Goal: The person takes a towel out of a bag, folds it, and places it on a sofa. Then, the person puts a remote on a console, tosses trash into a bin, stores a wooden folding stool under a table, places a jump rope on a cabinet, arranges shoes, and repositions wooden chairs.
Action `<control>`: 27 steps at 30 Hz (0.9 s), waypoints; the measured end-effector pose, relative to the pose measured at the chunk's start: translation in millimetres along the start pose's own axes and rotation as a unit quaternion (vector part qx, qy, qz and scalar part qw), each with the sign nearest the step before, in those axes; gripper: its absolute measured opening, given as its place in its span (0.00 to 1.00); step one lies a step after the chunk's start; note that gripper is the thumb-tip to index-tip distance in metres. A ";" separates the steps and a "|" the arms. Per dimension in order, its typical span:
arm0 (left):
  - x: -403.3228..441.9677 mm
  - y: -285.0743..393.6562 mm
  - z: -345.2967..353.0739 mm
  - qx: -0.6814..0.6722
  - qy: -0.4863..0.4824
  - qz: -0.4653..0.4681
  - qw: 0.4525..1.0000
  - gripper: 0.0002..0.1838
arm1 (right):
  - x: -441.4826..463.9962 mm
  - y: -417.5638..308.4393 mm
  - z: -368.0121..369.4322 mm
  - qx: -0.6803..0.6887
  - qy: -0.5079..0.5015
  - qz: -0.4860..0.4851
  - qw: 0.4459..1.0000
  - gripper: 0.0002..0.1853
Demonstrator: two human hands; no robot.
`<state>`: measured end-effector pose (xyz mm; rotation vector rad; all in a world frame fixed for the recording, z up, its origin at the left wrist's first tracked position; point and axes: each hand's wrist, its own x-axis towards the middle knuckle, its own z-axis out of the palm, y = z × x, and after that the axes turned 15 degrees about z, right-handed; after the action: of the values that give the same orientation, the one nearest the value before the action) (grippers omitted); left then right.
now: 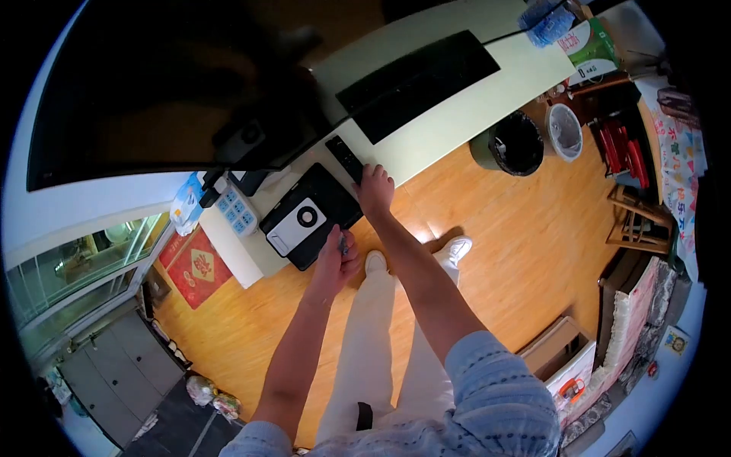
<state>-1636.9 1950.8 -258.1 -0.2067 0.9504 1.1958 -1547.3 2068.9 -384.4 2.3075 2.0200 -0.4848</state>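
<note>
My right hand [375,189] is closed around the near end of a black remote control [345,156], which lies at the edge of the pale cabinet top. My left hand [335,263] is closed around a small greyish thing [343,243], mostly hidden by the fingers; I cannot make out what it is. Just beyond the left hand, a flat black case or tray [335,199] rests on the cabinet. On it sits a silver-white rectangular device [293,232] with a round black ring near one end.
A large dark screen [175,99] stands along the cabinet [449,126]. Near its left end is a white power strip [237,211] with blue sockets. A black-lined bin [518,145] and a white-lined bin [564,131] stand on the wooden floor, with a wooden stool [640,219] at right.
</note>
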 end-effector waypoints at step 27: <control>170.4 -190.1 289.1 0.265 -0.253 0.005 0.930 0.11 | 38.5 311.0 -175.0 0.396 0.148 0.260 0.868 0.13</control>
<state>-1317.2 2166.5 -265.8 0.5205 0.7763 0.8924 -1204.4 2098.7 -282.6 3.4256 1.2658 -1.1306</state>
